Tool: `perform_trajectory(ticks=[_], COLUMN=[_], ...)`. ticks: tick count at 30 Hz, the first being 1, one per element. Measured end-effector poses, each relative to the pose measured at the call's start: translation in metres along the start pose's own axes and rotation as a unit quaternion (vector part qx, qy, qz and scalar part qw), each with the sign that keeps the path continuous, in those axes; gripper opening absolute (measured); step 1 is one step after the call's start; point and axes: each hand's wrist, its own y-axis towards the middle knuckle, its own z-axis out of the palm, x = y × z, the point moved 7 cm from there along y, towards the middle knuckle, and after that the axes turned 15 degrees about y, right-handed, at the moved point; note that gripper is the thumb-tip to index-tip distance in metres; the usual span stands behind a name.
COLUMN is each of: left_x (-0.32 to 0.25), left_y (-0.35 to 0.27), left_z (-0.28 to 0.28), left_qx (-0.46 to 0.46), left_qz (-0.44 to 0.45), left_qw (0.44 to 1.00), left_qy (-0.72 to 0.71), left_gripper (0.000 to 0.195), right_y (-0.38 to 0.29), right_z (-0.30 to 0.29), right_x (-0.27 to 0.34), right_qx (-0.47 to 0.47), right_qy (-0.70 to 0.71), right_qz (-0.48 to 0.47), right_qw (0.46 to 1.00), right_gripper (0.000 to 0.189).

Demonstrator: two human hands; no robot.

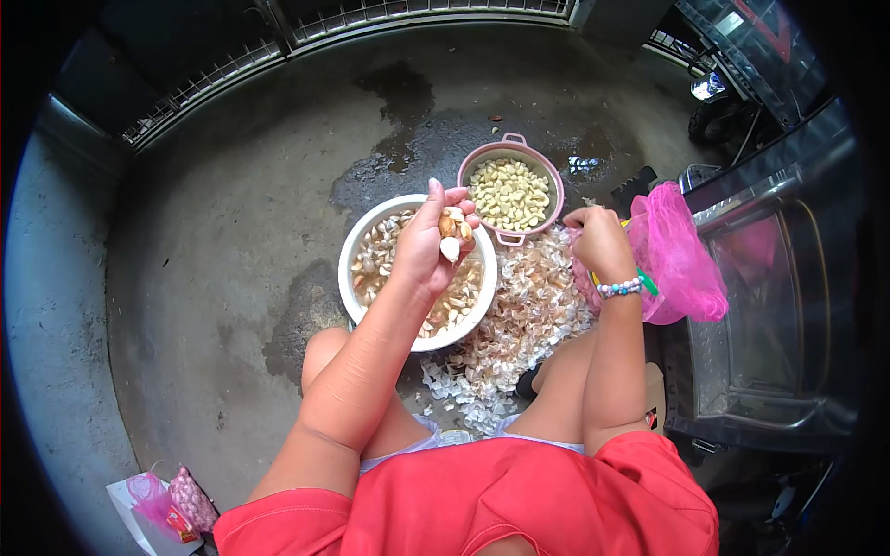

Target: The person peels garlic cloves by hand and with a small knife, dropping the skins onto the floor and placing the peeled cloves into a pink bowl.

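My left hand point(432, 240) is palm up over a white basin point(350, 306), with several garlic cloves point(450, 248) cupped in its palm and fingers. Unpeeled cloves sit in water in the basin. Behind it to the right stands a pink two-handled colander or pot point(515, 138) full of peeled cloves. My right hand point(599, 236), a beaded bracelet at its wrist, is over the edge of a heap of garlic skins point(532, 299), beside a pink mesh bag point(674, 264). Its fingers are bent down, and whether they pinch anything is hidden.
Wet patches point(403, 90) mark the concrete floor. A glass-fronted metal cabinet or door point(758, 306) lies close on the right. At the lower left, a filled mesh bag of garlic point(191, 497) rests by a white box point(135, 511). A metal gate point(417, 21) runs along the back.
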Motion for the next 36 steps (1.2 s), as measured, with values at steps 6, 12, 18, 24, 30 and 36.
perform_trajectory(ticks=[6, 12, 18, 24, 30, 36], left_x=[0.001, -0.002, -0.011, -0.005, -0.006, -0.009], left_y=[-0.001, 0.003, 0.0, -0.012, -0.02, -0.02], left_z=[0.0, -0.004, -0.011, 0.012, 0.028, 0.027], left_qx=[0.01, -0.058, -0.115, 0.007, 0.043, 0.061], left_qz=[0.018, 0.076, 0.094, 0.081, 0.139, 0.142], left_qw=[0.999, 0.994, 0.982, 0.997, 0.983, 0.984], left_qy=[-0.031, -0.059, -0.113, -0.007, 0.11, 0.092], left_gripper=[0.039, 0.038, 0.035, 0.035, 0.029, 0.026], right_y=[-0.019, -0.042, -0.036, -0.027, -0.026, -0.026], right_z=[0.006, 0.043, 0.05, 0.05, 0.056, 0.036], right_x=[0.091, 0.131, 0.125, 0.083, 0.086, 0.089], right_qx=[-0.005, 0.049, 0.041, 0.037, 0.007, -0.049], right_qy=[0.227, 0.282, 0.317, 0.658, 0.697, 0.444], right_qz=[-0.17, -0.28, -0.224, 0.011, 0.036, -0.085], right_qw=[0.959, 0.916, 0.921, 0.752, 0.716, 0.891], right_gripper=[0.014, 0.025, 0.024, 0.027, 0.026, 0.026])
